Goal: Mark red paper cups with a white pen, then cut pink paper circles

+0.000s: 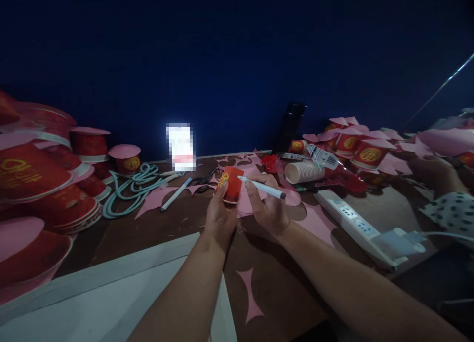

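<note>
My left hand (221, 214) is closed around a small red paper cup (231, 184) with a gold emblem, held upside down over pink paper (249, 204) on the brown table (166, 228). My right hand (267, 208) grips a white pen (262, 187) in a pinch. The pen's tip touches the cup's upper right edge. Both forearms reach in from the bottom of the view.
Red cups with pink lids (44, 184) pile up at the left, more (355, 144) at the back right. A teal cord (129, 189), a second pen (176, 194), scissors (203, 180), a sleeve of brown cups (304, 172), a white power strip (355, 226) and pink scraps (250, 295) lie around. Another person's dotted sleeve (448, 209) is at right.
</note>
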`<state>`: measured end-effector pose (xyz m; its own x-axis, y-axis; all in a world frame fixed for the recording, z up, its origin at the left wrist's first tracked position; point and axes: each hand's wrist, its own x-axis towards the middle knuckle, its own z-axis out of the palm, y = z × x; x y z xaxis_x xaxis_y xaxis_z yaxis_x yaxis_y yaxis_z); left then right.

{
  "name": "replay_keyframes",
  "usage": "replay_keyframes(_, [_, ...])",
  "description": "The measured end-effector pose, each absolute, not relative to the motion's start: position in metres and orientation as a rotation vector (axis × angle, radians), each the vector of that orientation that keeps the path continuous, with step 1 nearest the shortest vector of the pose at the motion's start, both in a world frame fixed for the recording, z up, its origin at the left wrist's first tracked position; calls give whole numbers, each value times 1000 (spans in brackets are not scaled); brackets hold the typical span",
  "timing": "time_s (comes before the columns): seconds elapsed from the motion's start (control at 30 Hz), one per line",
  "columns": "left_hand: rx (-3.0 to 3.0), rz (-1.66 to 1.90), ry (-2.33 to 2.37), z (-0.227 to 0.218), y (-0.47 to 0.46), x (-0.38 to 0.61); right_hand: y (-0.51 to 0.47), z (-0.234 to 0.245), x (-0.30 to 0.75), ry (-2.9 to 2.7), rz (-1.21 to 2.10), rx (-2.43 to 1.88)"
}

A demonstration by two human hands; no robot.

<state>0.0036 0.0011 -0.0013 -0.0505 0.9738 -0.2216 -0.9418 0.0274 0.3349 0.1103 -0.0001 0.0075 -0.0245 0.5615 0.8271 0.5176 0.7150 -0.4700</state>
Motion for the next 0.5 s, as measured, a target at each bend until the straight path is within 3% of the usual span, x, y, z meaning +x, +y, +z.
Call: replay_keyframes(0.5, [147, 1570, 553, -2, -1, 7, -2, 11, 109, -1734, -97, -858])
